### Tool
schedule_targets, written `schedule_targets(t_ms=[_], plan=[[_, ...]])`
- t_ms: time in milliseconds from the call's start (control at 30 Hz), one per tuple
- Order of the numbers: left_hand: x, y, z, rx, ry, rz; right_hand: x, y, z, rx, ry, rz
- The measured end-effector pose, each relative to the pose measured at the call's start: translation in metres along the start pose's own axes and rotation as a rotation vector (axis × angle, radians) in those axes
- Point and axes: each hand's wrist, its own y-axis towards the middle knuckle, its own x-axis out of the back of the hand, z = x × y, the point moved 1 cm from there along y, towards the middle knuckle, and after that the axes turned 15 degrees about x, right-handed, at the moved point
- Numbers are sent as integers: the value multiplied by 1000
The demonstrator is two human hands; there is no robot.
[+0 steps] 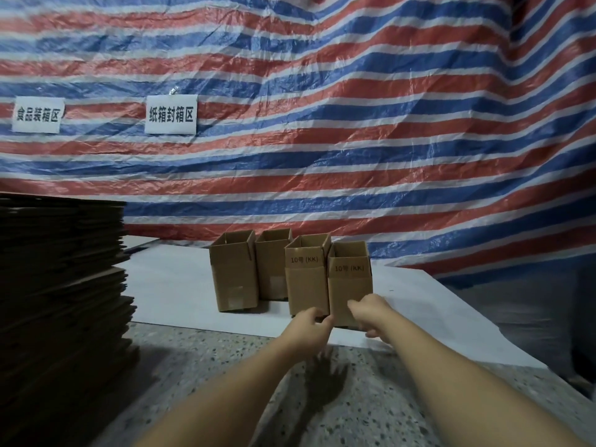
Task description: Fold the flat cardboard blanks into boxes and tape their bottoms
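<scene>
- The nearest box (350, 285), the right-hand one printed "10号 (KK)", stands upright with its top open on the white sheet (167, 295), at the near right end of a cluster of four.
- Both hands are at its lower part: the right hand (371, 312) lies against its near face and right corner, fingers bent toward the cardboard, though whether they actually grip it I cannot tell.
- The left hand (311, 324) sits at the seam where this box meets the second printed box (308, 279), fingers curled at the bottom edge; a real hold or just a touch, I cannot tell.
- The key relation: the box lies straight ahead and just beyond the hands, long axis vertical, with the right hand nearer its centre and the left at its left edge.
- My read is that this box is being set into line, or squared up, beside its neighbour.
- Further left and back, two plain boxes (233, 275) stand touching each other, open tops up, pale tape patches low on their faces.
- At far left a tall stack of flat blanks (61, 301) waits, so plenty of the job looks undone.
- The sheet lies on a speckled floor (225, 366), with a striped tarpaulin (354, 124) behind bearing two paper signs (171, 114).
</scene>
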Motion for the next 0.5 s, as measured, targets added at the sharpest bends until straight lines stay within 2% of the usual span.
schedule_targets(t_ms=[133,300,500], plan=[[14,-33,0,-33,-30,-67,7,-35,9,41,95,-43],[42,-108,2,-96,-81,-216,11,-116,37,171,417,-96],[87,-208,18,-171,-79,-332,16,-220,81,252,546,-87]])
